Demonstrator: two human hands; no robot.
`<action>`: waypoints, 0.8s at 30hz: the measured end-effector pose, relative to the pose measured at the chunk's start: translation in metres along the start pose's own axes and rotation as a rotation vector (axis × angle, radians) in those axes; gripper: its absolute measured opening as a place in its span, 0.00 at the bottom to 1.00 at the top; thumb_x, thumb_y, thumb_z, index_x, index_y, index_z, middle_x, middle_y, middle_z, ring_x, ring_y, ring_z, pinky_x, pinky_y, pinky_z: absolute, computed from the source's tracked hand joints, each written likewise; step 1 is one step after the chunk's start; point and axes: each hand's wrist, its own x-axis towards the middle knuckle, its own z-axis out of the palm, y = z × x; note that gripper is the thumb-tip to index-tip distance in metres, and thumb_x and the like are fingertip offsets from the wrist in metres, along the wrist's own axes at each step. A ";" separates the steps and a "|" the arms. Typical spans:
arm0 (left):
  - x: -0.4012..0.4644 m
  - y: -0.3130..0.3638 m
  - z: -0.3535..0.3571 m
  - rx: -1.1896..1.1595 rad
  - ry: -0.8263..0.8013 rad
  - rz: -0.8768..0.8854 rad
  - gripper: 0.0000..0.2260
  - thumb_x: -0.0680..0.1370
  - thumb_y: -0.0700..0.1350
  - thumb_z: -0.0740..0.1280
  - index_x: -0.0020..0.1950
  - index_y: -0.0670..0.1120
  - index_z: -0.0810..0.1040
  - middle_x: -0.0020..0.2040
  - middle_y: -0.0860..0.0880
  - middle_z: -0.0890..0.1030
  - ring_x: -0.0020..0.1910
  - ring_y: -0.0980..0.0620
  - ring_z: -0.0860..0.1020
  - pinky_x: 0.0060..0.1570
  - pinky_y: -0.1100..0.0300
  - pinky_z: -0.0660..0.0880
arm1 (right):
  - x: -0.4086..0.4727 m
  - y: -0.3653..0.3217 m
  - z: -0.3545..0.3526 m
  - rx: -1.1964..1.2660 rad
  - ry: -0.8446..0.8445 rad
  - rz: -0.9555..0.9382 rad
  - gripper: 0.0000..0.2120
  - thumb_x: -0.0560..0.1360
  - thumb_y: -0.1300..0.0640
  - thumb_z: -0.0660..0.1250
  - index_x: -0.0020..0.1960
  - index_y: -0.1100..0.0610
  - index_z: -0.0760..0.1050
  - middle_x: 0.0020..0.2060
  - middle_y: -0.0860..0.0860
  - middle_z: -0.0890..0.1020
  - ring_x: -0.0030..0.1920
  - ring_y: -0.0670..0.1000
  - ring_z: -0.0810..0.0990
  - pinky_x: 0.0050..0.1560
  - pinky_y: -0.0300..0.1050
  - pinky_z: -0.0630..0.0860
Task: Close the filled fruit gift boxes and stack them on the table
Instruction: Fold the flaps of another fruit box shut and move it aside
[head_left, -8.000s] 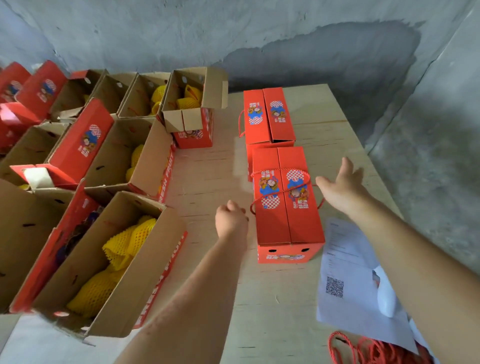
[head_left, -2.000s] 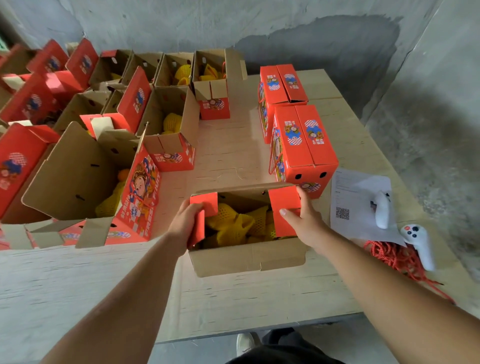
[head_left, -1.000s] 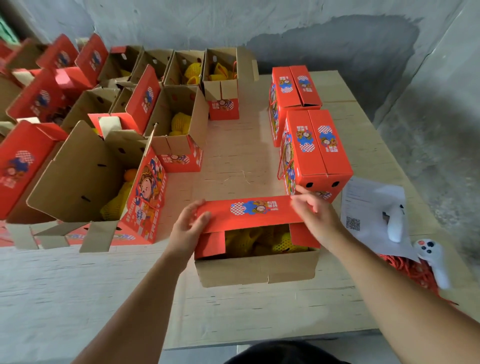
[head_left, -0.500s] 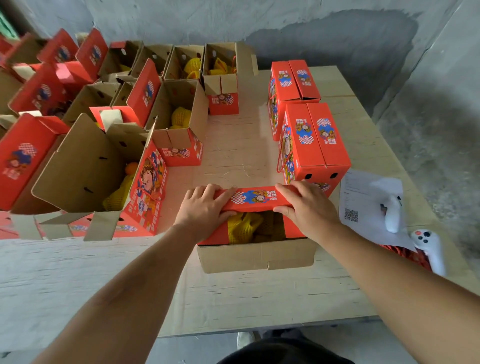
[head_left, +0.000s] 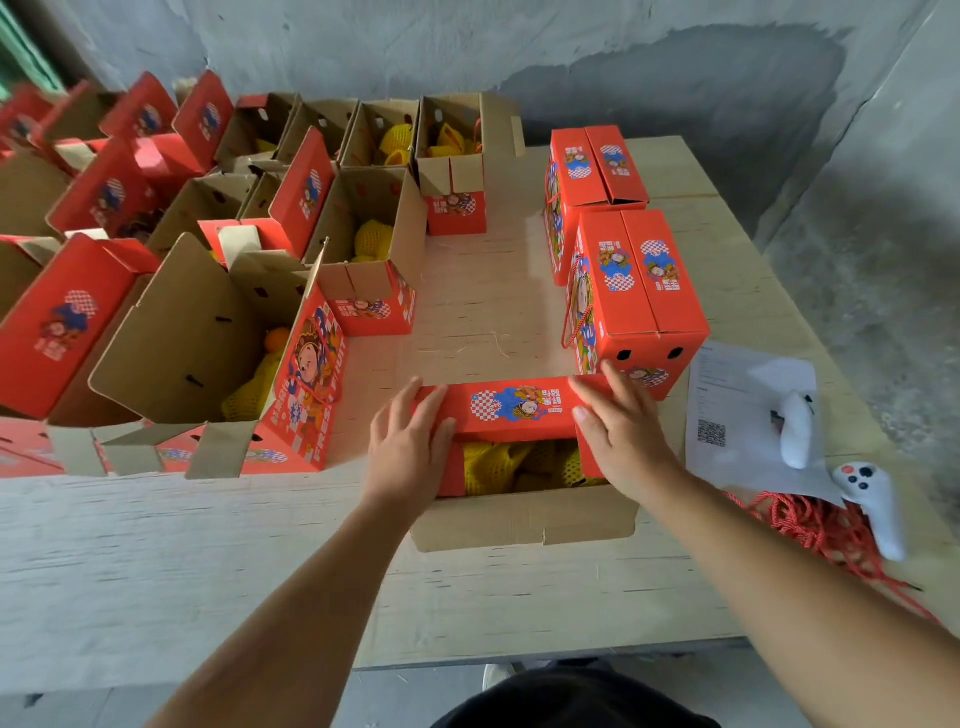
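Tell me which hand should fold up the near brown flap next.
Probably the left hand: it lies partly off the red flap, close to the near brown flap. The right hand lies further onto the red flap and can hold it down.

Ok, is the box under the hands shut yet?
Not yet. On the box only the far flap is folded over; yellow-netted fruit shows through the gap, and the near flap hangs open.

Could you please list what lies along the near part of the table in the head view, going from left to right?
Big open box → left hand → box being closed → right hand → paper sheet → white controller.
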 end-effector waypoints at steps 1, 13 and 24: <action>-0.006 0.000 0.003 -0.178 0.031 -0.149 0.27 0.84 0.62 0.59 0.83 0.58 0.59 0.81 0.46 0.60 0.75 0.41 0.64 0.71 0.42 0.68 | -0.007 0.003 0.004 0.100 0.083 0.063 0.22 0.83 0.53 0.66 0.76 0.53 0.73 0.79 0.62 0.62 0.77 0.67 0.62 0.77 0.64 0.60; -0.029 0.018 0.005 -0.197 0.230 -0.208 0.21 0.80 0.49 0.70 0.72 0.49 0.73 0.70 0.43 0.70 0.66 0.41 0.71 0.67 0.44 0.71 | -0.032 0.001 -0.003 0.603 -0.091 0.668 0.34 0.84 0.50 0.62 0.83 0.50 0.48 0.77 0.57 0.62 0.70 0.57 0.68 0.63 0.49 0.63; -0.041 -0.007 -0.010 0.276 0.049 0.233 0.28 0.84 0.63 0.56 0.80 0.50 0.69 0.78 0.50 0.70 0.74 0.42 0.65 0.73 0.40 0.64 | -0.056 -0.002 -0.009 0.662 -0.272 0.951 0.37 0.76 0.27 0.61 0.72 0.53 0.70 0.64 0.54 0.78 0.59 0.58 0.80 0.61 0.56 0.77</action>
